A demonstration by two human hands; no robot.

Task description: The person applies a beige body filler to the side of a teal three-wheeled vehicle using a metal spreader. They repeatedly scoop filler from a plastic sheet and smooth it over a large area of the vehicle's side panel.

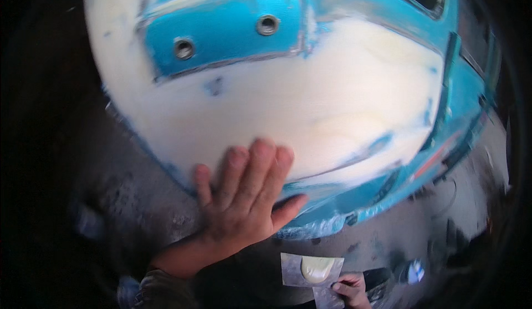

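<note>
A teal-blue vehicle body [471, 87] is dominating the upper and middle frame, its curved edge sweeping from upper left down to the bottom center and up again toward the right. A broad cream-colored coat [354, 82] is covering much of the panel, with bluish and gray patches showing through in places. Gray, stained floor [149, 198] is stretching beneath it along the lower left and lower right. A bright blue recess [227, 29] is breaking up the coat at upper center-left. Below the center of the frame, the person's left hand [244, 195] is lying palm down against the lower edge of the cream area, fingers spread and pointing up, grasping nothing, while the thumb is stretching out to the right. Toward the bottom, right of center, a pale sheet [291, 270] is facing the camera, its lower right corner being pinched by the person's right hand [356, 291]. A second pale piece [327, 299] is jutting down beneath it; whether the same fingers are holding that one cannot be told. A rounded cream mound [317, 268] is sitting on the sheet, and two ring-shaped fittings [267, 25] are dotting the blue recess above.
</note>
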